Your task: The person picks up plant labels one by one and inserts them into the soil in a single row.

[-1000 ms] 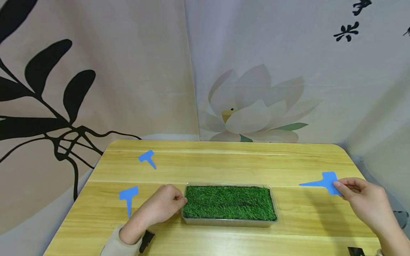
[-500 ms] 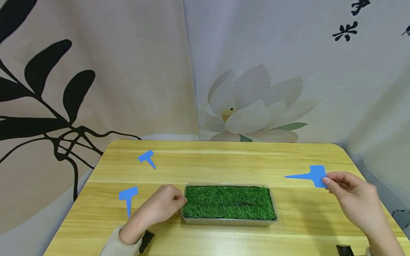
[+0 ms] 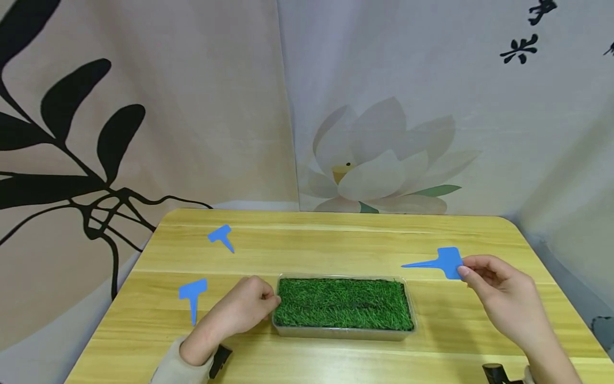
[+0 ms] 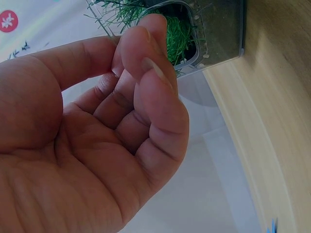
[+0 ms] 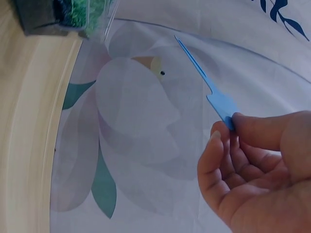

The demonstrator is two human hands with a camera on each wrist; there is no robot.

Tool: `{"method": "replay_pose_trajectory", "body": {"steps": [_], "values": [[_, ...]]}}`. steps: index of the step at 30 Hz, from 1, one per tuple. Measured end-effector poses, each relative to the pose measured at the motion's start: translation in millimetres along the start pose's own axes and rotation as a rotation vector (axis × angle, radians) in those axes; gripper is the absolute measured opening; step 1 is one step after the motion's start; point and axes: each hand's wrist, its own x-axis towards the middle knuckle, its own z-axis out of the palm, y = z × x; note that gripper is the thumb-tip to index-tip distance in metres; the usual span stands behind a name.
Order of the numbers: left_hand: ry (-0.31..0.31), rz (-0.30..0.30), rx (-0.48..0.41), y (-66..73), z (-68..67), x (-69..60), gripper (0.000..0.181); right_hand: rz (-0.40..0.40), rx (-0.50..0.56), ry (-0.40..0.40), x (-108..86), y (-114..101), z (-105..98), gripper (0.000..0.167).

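A clear plastic box filled with green artificial grass stands at the table's middle. My left hand is at its left end, thumb and curled fingers pinching the rim; in the left wrist view the left hand has its fingertips over the box's edge. My right hand holds a blue T-shaped tag by its broad end, above the table right of the box, its point facing left. The right wrist view shows thumb and fingers of the right hand pinching the blue tag.
Two more blue tags lie on the wooden table at the left: one near the back, one beside my left forearm. A printed curtain hangs behind the table's back edge.
My right hand has moved left with the blue tag, bringing it nearer the box and slightly higher in view. My left hand and the box have stayed in place.
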Motion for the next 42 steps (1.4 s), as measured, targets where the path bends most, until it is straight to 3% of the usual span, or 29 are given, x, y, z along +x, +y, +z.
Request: {"method": "replay_pose_trajectory", "body": {"steps": [9, 15, 23, 42], "values": [[-0.004, -0.011, 0.0, -0.5, 0.3, 0.5, 0.039, -0.116, 0.031, 0.027, -4.3, -16, 13, 0.01], [0.002, -0.004, 0.003, 0.4, 0.0, 1.4, 0.04, -0.141, 0.049, 0.034, -6.7, -23, 17, 0.01], [0.007, 0.001, -0.007, 0.9, 0.1, -0.8, 0.041, -0.185, 0.077, 0.016, -11.0, -32, 26, 0.016], [0.014, 0.005, -0.006, 0.7, 1.4, -0.6, 0.042, -0.404, 0.078, -0.06, -13.1, -27, 50, 0.038]]}}
